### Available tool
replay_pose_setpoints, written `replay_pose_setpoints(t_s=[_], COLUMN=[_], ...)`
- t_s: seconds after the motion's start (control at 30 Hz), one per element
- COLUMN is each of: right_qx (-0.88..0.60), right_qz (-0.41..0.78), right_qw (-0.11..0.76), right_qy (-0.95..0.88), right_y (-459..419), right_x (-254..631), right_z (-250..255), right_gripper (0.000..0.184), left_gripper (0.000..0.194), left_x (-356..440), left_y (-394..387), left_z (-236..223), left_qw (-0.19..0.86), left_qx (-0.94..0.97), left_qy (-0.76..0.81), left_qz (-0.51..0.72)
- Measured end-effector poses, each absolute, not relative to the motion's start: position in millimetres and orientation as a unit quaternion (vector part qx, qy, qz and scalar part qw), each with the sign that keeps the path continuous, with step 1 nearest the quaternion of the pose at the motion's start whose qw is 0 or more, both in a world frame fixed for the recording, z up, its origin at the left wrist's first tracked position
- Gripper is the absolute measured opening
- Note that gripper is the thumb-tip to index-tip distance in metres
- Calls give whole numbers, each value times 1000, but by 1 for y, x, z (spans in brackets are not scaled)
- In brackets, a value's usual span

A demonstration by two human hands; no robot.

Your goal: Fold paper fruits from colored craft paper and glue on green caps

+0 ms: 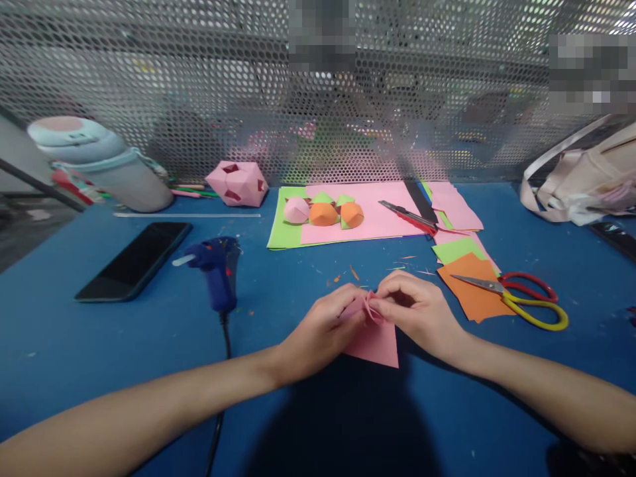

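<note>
A piece of pink paper (pixel 376 346) is between my two hands, its lower corner hanging free and its upper part rolled or folded. My left hand (pixel 328 324) is closed on its left side. The fingertips of my right hand (pixel 422 311) pinch the curled upper edge. Scissors (pixel 529 301) with a red and a yellow handle lie right of my right hand, on orange paper (pixel 474 298). A blue glue gun (pixel 214 268) rests to the left of my left hand, a glue stick poking out of it.
Folded pink, orange and green paper pieces (pixel 322 212) sit on pink sheets (pixel 377 228) at the back, beside a utility knife (pixel 410 217). A pink paper ball (pixel 238 183), phone (pixel 136 262), pale pouch-covered cup (pixel 109 165) and bag (pixel 586 172) stand around. A perforated metal panel (pixel 223 86) borders the table.
</note>
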State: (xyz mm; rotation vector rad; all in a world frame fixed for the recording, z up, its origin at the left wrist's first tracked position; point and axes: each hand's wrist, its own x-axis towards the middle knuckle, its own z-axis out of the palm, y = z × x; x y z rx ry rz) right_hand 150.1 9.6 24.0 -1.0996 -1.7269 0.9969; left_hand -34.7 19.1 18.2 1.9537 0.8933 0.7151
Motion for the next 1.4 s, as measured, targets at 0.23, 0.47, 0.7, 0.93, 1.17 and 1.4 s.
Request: replay_pose_setpoints(t_s=[0.23, 0.47, 0.7, 0.93, 1.17, 1.4], right_qx=[-421, -379, -369, -377, -384, -335], right_qz=[388, 314, 196, 170, 199, 240], right_qw=[402, 396, 387, 396, 390, 392], right_qy=[-714, -775, -822, -820, -813, -822], right_y=[8, 6, 2, 1, 5, 7], right_x=[149, 150, 147, 148, 150, 155], right_z=[31, 29, 27, 23, 22, 21], right_gripper=[17, 12, 9, 13, 12, 18], left_gripper=[17, 19, 20, 20, 15, 15], left_x=[-35, -36, -35, -35, -34, -37], left_y=[19, 18, 18, 16, 18, 20], left_z=[18, 19, 20, 22, 32, 27], left_qw=[436, 447, 454, 444, 506, 528], left_qx=[776, 758, 750, 749, 681, 672], left_qy=[362, 390, 395, 401, 463, 454], left_qz=[277, 272, 276, 286, 257, 249])
